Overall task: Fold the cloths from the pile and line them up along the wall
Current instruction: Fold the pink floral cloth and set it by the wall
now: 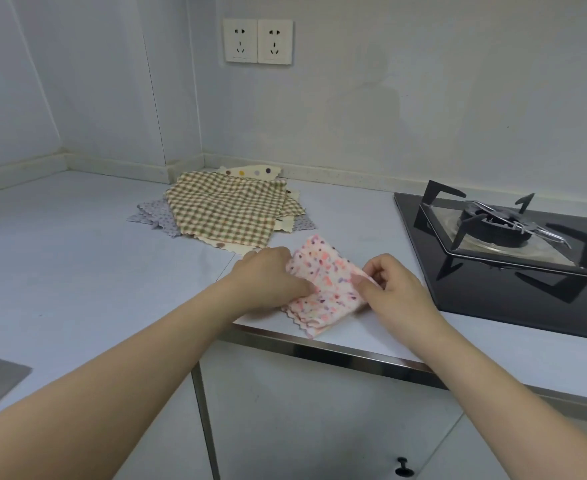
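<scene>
Forearms reaching in from the bottom edge. Left hand (pixel 267 275) pressing, fingers curled, on the pink spotted cloth (pixel 323 289); right hand (pixel 394 289) pinching its right edge. Folded, lying mid-frame at the tabletop (pixel 77 265) front, long axis slanting upper left to lower right. Pile (pixel 222 209) beyond, nearer the left hand, against the wall (pixel 389 116).

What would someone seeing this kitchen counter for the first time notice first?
First, the two hands at the counter's front edge: the left hand and right hand each pinch the pink speckled cloth. Behind it, near the wall, lies the cloth pile, topped by a brown checked cloth. At right sits a black gas stove.
</scene>
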The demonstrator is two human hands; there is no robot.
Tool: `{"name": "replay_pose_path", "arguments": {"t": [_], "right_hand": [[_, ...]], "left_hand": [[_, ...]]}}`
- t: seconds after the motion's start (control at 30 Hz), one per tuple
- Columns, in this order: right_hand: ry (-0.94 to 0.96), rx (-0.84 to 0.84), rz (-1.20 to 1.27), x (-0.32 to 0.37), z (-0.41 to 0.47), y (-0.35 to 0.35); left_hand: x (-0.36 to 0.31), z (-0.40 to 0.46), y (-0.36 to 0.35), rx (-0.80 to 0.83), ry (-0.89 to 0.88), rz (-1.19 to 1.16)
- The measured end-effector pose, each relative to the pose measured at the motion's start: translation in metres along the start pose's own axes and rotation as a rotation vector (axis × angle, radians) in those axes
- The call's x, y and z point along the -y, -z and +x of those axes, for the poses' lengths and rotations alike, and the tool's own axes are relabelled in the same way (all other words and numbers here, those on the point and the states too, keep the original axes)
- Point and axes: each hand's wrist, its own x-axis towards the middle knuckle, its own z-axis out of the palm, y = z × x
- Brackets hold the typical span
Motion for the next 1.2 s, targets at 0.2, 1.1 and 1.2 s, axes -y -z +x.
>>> {"name": "replay_pose_path", "arguments": {"t": [0.2,1.1,1.2], "right_hand": [[-0.025,0.080,0.281,-0.005,0.004,0.003],[0.082,-0.012,0.311,0.005,0.043,-0.007],[0.076,-0.011,0.331,0.007,0.037,-0.004]], "left_hand": [[0.014,0.002,0.004,0.047,-0.073,-0.775],[-0.032,0.024,-0.027,-0.323,0.185,-0.951],[-0.047,0.021,-0.021,-0.331,0.307,-0.980]]}}
